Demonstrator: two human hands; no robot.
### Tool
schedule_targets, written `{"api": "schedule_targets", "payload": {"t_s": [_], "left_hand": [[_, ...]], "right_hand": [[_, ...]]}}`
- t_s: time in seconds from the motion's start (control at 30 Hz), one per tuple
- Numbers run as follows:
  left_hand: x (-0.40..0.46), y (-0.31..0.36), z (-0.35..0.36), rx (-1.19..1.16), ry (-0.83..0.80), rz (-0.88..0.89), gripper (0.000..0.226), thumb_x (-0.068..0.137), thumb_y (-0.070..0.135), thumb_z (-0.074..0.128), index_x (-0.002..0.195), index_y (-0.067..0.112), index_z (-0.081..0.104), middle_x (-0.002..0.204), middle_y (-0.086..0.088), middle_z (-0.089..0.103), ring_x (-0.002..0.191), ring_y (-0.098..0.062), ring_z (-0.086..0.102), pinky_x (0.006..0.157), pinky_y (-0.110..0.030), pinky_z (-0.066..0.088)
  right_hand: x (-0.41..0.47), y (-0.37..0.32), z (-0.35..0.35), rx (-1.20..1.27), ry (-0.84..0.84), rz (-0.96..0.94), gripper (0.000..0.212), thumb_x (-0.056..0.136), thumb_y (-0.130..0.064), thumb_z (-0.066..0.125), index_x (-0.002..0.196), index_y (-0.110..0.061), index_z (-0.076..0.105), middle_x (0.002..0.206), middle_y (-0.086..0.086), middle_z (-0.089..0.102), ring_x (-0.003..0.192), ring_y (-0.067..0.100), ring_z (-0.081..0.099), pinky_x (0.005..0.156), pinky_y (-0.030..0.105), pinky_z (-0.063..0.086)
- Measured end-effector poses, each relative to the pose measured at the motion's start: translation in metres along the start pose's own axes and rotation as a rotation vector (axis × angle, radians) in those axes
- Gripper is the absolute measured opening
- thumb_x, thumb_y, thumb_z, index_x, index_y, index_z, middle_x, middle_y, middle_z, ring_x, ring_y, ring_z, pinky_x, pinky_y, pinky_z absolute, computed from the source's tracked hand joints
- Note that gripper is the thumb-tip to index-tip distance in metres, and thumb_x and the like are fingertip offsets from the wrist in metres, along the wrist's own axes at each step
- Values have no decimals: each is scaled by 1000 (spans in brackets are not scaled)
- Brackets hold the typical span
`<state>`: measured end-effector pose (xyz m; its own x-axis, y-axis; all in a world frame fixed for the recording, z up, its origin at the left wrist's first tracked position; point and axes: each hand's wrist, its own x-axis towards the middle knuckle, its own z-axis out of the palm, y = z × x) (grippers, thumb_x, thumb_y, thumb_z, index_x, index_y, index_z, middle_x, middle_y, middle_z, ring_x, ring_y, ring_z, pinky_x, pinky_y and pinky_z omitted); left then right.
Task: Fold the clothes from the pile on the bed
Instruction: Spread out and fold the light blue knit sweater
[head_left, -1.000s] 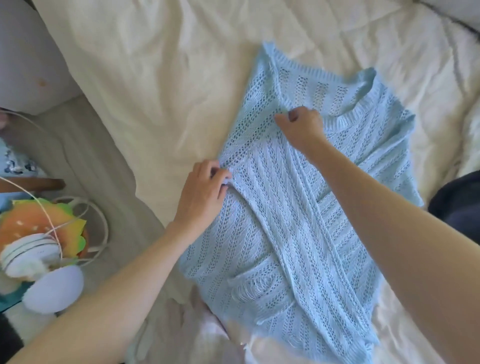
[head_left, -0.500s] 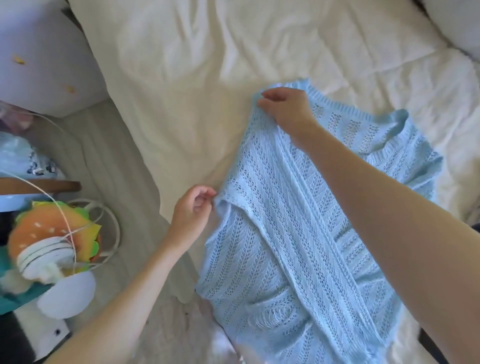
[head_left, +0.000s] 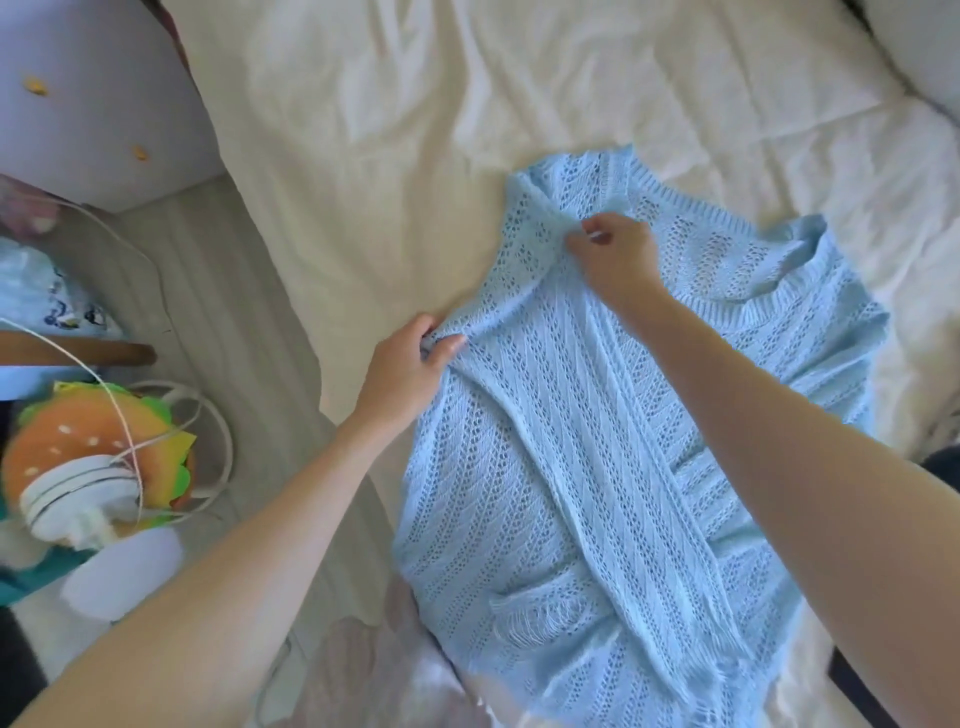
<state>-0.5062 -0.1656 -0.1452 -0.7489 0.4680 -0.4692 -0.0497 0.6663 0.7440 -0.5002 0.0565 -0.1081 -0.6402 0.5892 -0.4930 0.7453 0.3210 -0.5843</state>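
While one light blue open-knit sweater (head_left: 597, 441) lies spread on the cream bedsheet (head_left: 415, 130), we work it with two hands. Our left hand (head_left: 408, 371) pinches the sweater's left edge, fingers and thumb curled on the knit. Our right hand (head_left: 615, 257) pinches a fold near the ribbed collar. Left of the sweater, on the floor, sits one burger-shaped cushion (head_left: 98, 447).
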Motion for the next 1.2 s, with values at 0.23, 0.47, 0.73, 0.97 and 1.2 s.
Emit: {"api": "schedule_targets", "payload": {"t_s": [0.23, 0.47, 0.73, 0.97, 1.2], "left_hand": [[13, 25, -8, 32, 128, -16, 21, 94, 42, 49, 97, 23, 58, 87, 11, 60, 79, -8, 56, 72, -25, 44], [77, 83, 17, 119, 32, -22, 35, 97, 42, 44, 102, 10, 56, 75, 5, 49, 72, -19, 52, 63, -28, 35], [76, 59, 12, 141, 239, 99, 30, 96, 37, 47, 110, 10, 47, 78, 3, 52, 71, -22, 48, 61, -29, 29], [-10, 6, 21, 48, 129, -127, 30, 90, 42, 57, 93, 13, 48, 75, 8, 48, 71, -15, 47, 58, -22, 36], [-78, -49, 32, -96, -41, -350, 25, 93, 33, 57, 96, 9, 53, 86, -4, 54, 80, -19, 49, 75, -33, 40]], "right_hand": [[-20, 9, 8, 5, 31, -37, 27, 97, -26, 50, 115, -10, 61, 92, -5, 57, 81, 11, 54, 71, 22, 44], [-60, 69, 14, -56, 69, 78, 25, 93, -43, 52, 98, -18, 48, 94, 2, 58, 78, 18, 55, 62, 27, 41], [-111, 130, -8, -204, -19, 223, 20, 94, -24, 53, 106, -11, 60, 97, 5, 64, 91, 24, 58, 85, 41, 49], [-206, 181, -16, -318, 59, 210, 49, 91, -28, 59, 136, -11, 46, 139, 11, 46, 130, 29, 38, 106, 47, 32], [-278, 231, 19, -432, 6, 38, 53, 97, -35, 46, 147, -24, 31, 159, 4, 10, 147, 25, -1, 117, 52, 6]]}}
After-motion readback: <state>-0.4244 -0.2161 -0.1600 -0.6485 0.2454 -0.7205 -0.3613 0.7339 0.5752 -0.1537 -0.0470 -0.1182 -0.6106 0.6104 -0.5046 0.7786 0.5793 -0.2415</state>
